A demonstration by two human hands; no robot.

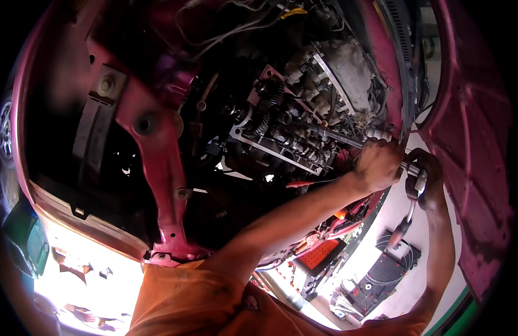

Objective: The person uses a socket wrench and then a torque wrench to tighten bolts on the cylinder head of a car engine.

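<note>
Both my hands are on a long silver extension bar (341, 136) with a ratchet (420, 183) at its upper end. My left hand (380, 163) is closed around the bar. My right hand (434, 175) wraps the ratchet's head end, and its fingers are partly hidden. The dark, red-tinged ratchet handle (400, 234) hangs down below that hand. From my left fist the bar slants leftward into the opened engine, beside the bare camshaft (298, 147) on the cylinder head (275, 155); its far tip is hard to make out.
Pink bodywork (158, 162) frames the engine bay, with the raised hood (477, 134) at the right. A dirty grey engine part (348, 73) lies beyond the head. A red clip-like piece (298, 184) with a thin wire hangs nearby. Below stand a black tool case (382, 277) and an orange-red tray (317, 256).
</note>
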